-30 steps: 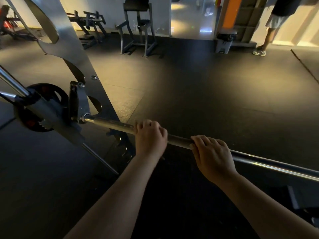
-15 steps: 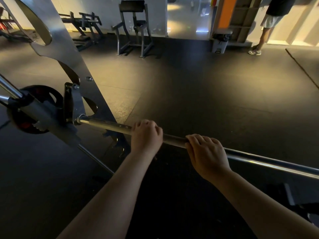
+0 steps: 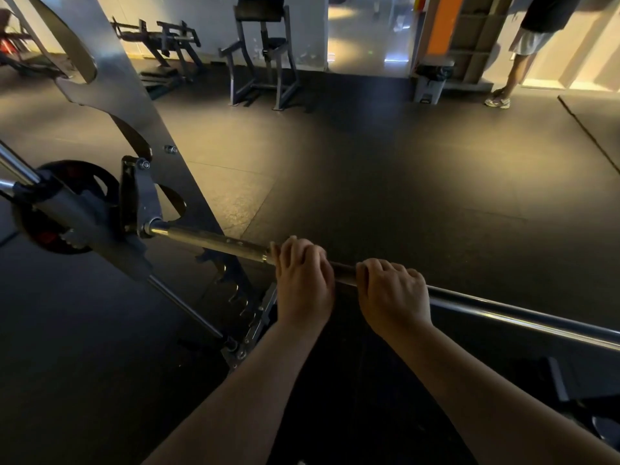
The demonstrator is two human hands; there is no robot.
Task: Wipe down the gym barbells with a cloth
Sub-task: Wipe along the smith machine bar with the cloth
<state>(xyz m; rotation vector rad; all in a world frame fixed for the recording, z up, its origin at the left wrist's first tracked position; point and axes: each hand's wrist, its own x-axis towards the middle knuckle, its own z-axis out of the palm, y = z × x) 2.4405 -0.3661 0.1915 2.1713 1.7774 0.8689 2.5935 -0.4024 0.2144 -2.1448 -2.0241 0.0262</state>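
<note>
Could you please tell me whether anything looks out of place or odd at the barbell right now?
One thing: no cloth shows. The left hand and right hand both grip the barbell bare, side by side near its left end, though the job is wiping. Nothing looks spilled, bent or damaged.

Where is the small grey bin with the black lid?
The small grey bin stands far back on the right of the head view, below the orange pillar, left of a person's white shoe.
</note>
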